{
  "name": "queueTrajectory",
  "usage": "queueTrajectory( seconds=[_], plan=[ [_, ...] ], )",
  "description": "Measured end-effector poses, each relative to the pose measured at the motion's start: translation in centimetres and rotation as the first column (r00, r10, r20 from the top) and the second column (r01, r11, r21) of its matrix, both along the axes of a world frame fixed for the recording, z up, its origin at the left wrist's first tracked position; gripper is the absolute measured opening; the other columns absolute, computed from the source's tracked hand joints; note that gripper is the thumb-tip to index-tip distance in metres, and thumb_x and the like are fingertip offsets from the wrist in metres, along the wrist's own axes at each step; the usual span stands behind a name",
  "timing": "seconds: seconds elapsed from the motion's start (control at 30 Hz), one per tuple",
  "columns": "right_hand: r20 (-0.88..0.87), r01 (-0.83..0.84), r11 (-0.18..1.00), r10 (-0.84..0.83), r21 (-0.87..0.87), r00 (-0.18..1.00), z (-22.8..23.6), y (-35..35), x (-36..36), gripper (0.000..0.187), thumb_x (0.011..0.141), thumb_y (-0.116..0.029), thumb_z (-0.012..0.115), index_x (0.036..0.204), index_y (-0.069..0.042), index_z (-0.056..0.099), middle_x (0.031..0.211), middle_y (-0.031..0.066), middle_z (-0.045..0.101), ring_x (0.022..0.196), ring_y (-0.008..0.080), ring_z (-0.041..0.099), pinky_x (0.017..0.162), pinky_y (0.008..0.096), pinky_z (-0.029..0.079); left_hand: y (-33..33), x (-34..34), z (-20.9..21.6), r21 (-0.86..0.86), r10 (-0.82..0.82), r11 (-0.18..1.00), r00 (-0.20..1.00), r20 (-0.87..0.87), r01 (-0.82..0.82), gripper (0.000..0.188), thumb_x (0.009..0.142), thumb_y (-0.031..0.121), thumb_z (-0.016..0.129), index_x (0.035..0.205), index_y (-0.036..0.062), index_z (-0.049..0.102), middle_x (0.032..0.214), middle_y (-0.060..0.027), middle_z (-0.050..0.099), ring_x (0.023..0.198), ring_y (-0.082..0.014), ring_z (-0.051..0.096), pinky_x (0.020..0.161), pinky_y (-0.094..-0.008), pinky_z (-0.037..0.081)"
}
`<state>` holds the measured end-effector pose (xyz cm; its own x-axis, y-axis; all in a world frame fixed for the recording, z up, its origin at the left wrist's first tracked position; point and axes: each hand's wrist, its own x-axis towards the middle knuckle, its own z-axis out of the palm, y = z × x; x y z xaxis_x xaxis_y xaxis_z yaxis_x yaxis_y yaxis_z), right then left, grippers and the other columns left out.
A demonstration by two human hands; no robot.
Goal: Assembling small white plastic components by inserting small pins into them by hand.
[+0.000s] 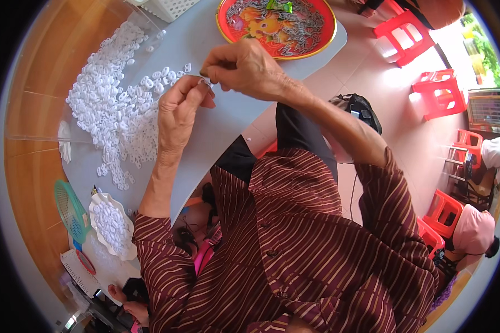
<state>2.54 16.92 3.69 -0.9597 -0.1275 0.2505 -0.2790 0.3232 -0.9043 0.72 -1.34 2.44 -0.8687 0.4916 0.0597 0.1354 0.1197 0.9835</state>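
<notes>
My left hand (176, 114) is closed in a pinch on a small white plastic piece (206, 81) above the grey table. Its thumb and forefinger grip the piece near its edge. My right hand (249, 69) comes in from the right, its fingers pinched right beside that piece; whatever they hold is too small and covered to make out. Left of both hands spreads a heap of white oval plastic pieces with holes (103, 91). Beyond my right hand lies a round red tray (221, 26) with a gold rim, holding many thin grey metal-looking bits (308, 28).
A green wrapper (279, 6) lies in the tray. A white scalloped dish (129, 227) of white pieces and a green basket (71, 208) stand at left. Another person's hands (130, 305) show at lower left. Red stools (405, 36) stand on the floor at right.
</notes>
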Motion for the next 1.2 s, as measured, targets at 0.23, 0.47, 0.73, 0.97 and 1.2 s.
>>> queueTrajectory(
  seconds=[0.23, 0.47, 0.73, 0.97, 1.2],
  plan=[
    [-0.387, 0.138, 0.913, 0.024, 0.385, 0.922, 0.9, 8.4, -5.0, 0.011, 0.077, -0.009, 0.06, 0.078, 0.001, 0.064, 0.067, 0.0142, 0.063, 0.057, 0.0237, 0.06, 0.053, 0.0358, 0.047, 1.0, 1.5, -0.5, 0.018, -0.052, 0.998, 0.998, -0.046, 0.053, 0.019, 0.09, 0.016, 0.053, 0.083, 0.0004, 0.06, 0.068, -0.003, 0.059, 0.066, -0.009, 0.054, 0.065, -0.0237, 0.043],
    [-0.348, 0.141, 0.743, 0.13, 0.654, 0.928, -0.4, 7.1, -5.6, 0.01, 0.075, -0.009, 0.058, 0.074, -0.001, 0.065, 0.07, 0.0188, 0.061, 0.07, 0.0321, 0.063, 0.063, 0.042, 0.049, 1.2, 1.8, -0.7, -0.017, -0.035, 0.999, 0.999, -0.036, 0.034, 0.019, 0.09, 0.017, 0.051, 0.085, 0.0002, 0.06, 0.067, -0.0036, 0.056, 0.068, -0.0103, 0.052, 0.071, -0.0249, 0.042],
    [-0.222, 0.087, 0.808, 0.055, 0.583, 0.973, -0.2, 8.9, -6.3, 0.011, 0.072, -0.011, 0.064, 0.071, 0.001, 0.065, 0.066, 0.0169, 0.062, 0.066, 0.0296, 0.063, 0.064, 0.0394, 0.05, 1.3, 1.8, -0.8, -0.049, -0.047, 0.998, 0.992, -0.117, 0.041, 0.014, 0.089, 0.014, 0.053, 0.084, 0.0019, 0.059, 0.066, -0.0019, 0.057, 0.062, -0.0071, 0.051, 0.059, -0.0223, 0.041],
    [-0.464, 0.219, 0.743, 0.136, 0.632, 0.875, 1.9, 8.4, -4.7, 0.015, 0.069, -0.01, 0.062, 0.078, 0.002, 0.064, 0.071, 0.0201, 0.062, 0.062, 0.0307, 0.061, 0.059, 0.0395, 0.048, 1.2, 1.7, -1.0, -0.045, -0.037, 0.998, 0.993, -0.108, 0.032, 0.015, 0.089, 0.015, 0.053, 0.083, 0.002, 0.058, 0.066, -0.0016, 0.056, 0.062, -0.0072, 0.051, 0.059, -0.0227, 0.041],
    [-0.255, 0.008, 0.799, 0.183, 0.602, 0.949, 0.8, 7.8, -5.6, 0.012, 0.07, -0.01, 0.066, 0.071, 0.002, 0.065, 0.065, 0.0168, 0.063, 0.064, 0.028, 0.063, 0.065, 0.037, 0.051, 1.3, 1.8, -0.9, -0.042, -0.053, 0.998, 0.994, -0.093, 0.049, 0.016, 0.089, 0.015, 0.054, 0.082, 0.0014, 0.058, 0.068, -0.002, 0.057, 0.064, -0.0081, 0.054, 0.061, -0.0231, 0.043]
  ],
)
